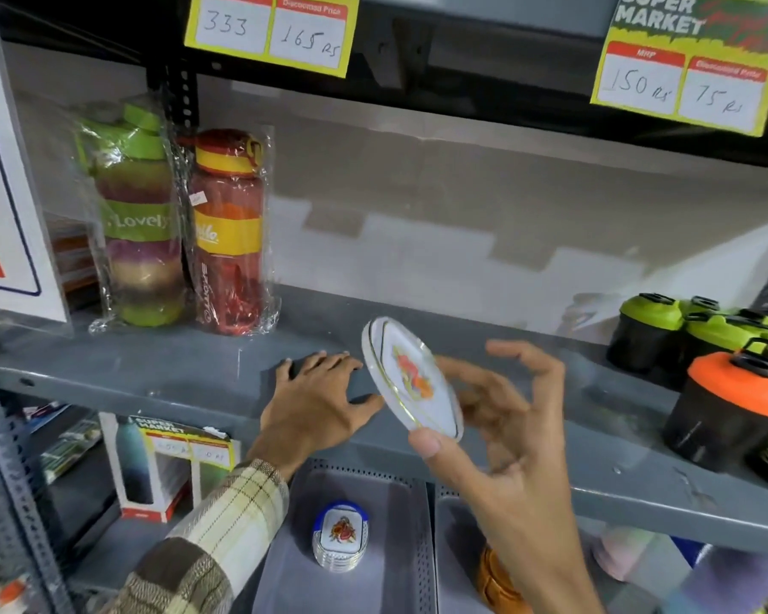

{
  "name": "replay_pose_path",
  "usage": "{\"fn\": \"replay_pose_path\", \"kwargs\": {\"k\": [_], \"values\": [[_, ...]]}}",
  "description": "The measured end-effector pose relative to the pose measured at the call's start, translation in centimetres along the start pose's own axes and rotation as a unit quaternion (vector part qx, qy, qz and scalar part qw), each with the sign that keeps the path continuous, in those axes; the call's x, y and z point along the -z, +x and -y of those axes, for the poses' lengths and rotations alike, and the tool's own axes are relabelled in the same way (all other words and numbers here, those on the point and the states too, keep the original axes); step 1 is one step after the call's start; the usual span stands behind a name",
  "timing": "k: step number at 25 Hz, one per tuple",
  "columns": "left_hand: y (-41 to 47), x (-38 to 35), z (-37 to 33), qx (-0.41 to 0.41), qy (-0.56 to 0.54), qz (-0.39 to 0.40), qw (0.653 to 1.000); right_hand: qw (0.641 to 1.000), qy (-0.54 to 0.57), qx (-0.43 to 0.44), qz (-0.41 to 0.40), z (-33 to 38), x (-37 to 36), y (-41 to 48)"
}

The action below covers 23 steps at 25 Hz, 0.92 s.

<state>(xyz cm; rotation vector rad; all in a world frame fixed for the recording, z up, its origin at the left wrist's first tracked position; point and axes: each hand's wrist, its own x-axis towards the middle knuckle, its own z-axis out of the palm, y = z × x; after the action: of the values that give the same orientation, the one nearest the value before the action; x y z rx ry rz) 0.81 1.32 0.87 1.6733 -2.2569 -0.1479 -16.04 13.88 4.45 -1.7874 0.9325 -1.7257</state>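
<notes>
While my left hand (315, 401) lies flat on the shelf (187, 374) with its fingers straight and spread, holding nothing, my right hand (506, 436) grips the plate (411, 378) just above the shelf's front edge. My thumb presses the plate's lower rim and my curled middle fingers back it from behind, while my forefinger stands raised and clear of it. The plate is white with a thin gold line near the rim and an orange flower in the middle. It is tilted, with its face turned up and to the left and its upper rim leaning over the shelf. My left thumb tip is very close to its lower left rim, though I cannot tell whether they touch. My checked sleeve (222, 525) comes up from below the shelf. At the shelf's back left stand a green bottle (138, 214) and a red bottle (229, 232), side by side, each in clear wrap. At the shelf's right end stand dark shakers with green lids (652, 330), and nearer the front edge is one with an orange lid (723, 405). Above the shelf hang two yellow price tags (269, 28). Below the shelf, a stack of plates (340, 536) with the same flower rests in a grey tray (395, 569).
</notes>
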Motion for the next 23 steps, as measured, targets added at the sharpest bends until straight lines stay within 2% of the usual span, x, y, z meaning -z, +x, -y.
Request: {"fn": "replay_pose_path", "kwargs": {"k": [3, 7, 12, 16, 19, 23], "values": [[0.5, -0.4, 0.2, 0.019, -0.042, -0.016, 0.999, 0.991, 0.082, -0.092, 0.046, -2.2, -0.3, -3.0], [2.0, -2.0, 1.0, 0.028, -0.028, -0.027, 0.999, 0.978, 0.063, -0.184, 0.071, -6.4, -0.1, -7.0], [2.2, -2.1, 1.0, 0.027, -0.026, -0.049, 0.998, 0.944, -0.115, -0.298, 0.085, -13.3, -1.2, -10.7], [2.3, -2.2, 1.1, 0.032, -0.031, -0.052, 0.998, 0.904, -0.187, -0.369, 0.105, -19.3, -2.6, -12.3], [2.3, -2.1, 1.0, 0.031, -0.028, -0.052, 0.998, 0.875, -0.243, -0.396, 0.140, -22.5, -3.6, -12.7], [2.3, -2.1, 1.0, 0.029, -0.025, -0.058, 0.998, 0.850, -0.321, -0.393, 0.142, -26.3, -4.7, -12.5]]}}
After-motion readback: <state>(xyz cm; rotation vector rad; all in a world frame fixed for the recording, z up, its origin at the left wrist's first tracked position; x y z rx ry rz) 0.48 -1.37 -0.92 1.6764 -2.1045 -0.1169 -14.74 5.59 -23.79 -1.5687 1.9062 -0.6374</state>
